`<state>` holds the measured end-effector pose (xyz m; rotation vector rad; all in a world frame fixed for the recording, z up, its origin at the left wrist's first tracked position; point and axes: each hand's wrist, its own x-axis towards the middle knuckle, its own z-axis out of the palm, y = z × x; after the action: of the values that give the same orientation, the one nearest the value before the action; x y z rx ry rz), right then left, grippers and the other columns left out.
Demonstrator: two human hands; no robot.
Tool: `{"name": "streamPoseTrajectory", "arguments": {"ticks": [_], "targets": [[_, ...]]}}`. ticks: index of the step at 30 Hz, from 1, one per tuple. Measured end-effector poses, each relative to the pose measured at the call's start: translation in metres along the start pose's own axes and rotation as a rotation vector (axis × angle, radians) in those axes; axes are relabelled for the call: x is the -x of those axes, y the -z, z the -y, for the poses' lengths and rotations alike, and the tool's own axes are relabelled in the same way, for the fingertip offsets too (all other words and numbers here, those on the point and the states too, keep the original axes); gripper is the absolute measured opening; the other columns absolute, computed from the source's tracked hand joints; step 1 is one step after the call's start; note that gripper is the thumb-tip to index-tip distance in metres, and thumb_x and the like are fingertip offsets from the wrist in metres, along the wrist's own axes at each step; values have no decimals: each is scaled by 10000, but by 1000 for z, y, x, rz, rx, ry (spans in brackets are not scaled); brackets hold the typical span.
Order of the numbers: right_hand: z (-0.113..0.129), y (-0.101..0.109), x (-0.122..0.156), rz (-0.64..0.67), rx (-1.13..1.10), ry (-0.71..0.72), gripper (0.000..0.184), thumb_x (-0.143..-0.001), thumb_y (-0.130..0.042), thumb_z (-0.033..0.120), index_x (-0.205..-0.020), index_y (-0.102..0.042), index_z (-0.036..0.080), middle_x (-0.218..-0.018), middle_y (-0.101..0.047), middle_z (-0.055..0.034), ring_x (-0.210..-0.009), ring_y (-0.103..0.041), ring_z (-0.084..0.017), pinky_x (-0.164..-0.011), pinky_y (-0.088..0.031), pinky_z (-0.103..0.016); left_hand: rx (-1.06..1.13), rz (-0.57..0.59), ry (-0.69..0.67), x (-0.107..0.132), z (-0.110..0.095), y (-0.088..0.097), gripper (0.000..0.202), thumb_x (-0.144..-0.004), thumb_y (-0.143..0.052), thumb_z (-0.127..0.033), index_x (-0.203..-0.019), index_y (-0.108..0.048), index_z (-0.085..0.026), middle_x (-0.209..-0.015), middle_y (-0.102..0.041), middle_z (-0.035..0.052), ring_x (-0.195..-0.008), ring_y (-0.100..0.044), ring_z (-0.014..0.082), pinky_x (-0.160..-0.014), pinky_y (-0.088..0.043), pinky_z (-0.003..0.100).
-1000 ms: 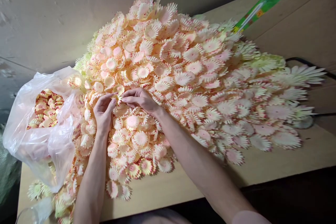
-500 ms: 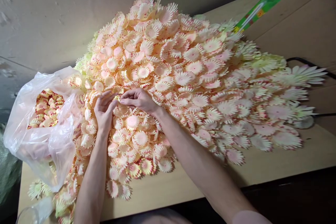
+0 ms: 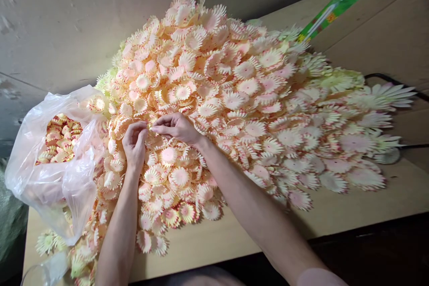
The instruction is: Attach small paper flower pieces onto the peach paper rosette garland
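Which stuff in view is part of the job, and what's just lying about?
In the job:
left hand and right hand, fingertips close together
flower heap around them
plastic bag, likely: more flowers show inside

Probably lying about:
green packet
black cord

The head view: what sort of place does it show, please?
Probably an indoor handicraft workspace: a big heap of flower-shaped pieces on a table, a plastic bag with similar pieces, and a wall behind.
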<state>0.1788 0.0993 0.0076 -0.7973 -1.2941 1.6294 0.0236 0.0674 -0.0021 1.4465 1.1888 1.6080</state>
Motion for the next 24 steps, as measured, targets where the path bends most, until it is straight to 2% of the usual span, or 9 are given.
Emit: {"name": "streamPoseTrajectory", "arguments": {"ticks": [5, 12, 15, 19, 22, 24], "targets": [[0, 0, -1, -8, 1, 2, 197, -693, -743, 308, -761, -719, 125, -520, -528, 47, -458, -358, -46, -431, -231, -214, -16, 8, 55, -1, -2, 1, 93, -803, -671, -283, -822, -669, -192, -875, -677, 29, -792, -606, 128, -711, -464, 235], [1, 0, 1, 10, 23, 9, 199, -702, -737, 312, -771, -710, 128, -518, -506, 54, -470, -350, -46, -440, -226, -212, -48, 47, 88, -2, -3, 3, 172, -780, -636, -231, -618, -638, -172, -811, -668, 28, -818, -612, 150, -788, -456, 265], [1, 0, 1, 25, 38, 0, 189, -700, -732, 308, -754, -698, 130, -506, -499, 56, -468, -353, -48, -443, -229, -213, 39, -11, 132, -2, 1, 3, 150, -736, -638, -204, -590, -623, -175, -771, -650, 17, -825, -604, 147, -789, -456, 252], [1, -1, 1, 14, 13, -16, 161, -680, -720, 285, -706, -662, 137, -505, -485, 62, -466, -352, -48, -456, -231, -217, 183, -101, 202, -3, 7, 1, 169, -707, -627, -189, -542, -594, -177, -718, -609, 17, -830, -593, 140, -711, -452, 219], [1, -1, 0, 8, 0, -23, 150, -667, -711, 278, -696, -643, 147, -510, -467, 71, -471, -348, -50, -463, -229, -216, 184, -115, 225, -4, 7, -1, 166, -694, -632, -201, -536, -591, -172, -739, -611, 25, -805, -582, 130, -675, -449, 208], [1, 0, -1, 22, -2, -19, 146, -668, -699, 279, -679, -629, 151, -503, -456, 73, -470, -346, -52, -466, -233, -217, 175, -160, 250, -3, 7, -1, 162, -682, -633, -215, -537, -580, -165, -705, -590, 15, -709, -552, 106, -608, -427, 194]]}}
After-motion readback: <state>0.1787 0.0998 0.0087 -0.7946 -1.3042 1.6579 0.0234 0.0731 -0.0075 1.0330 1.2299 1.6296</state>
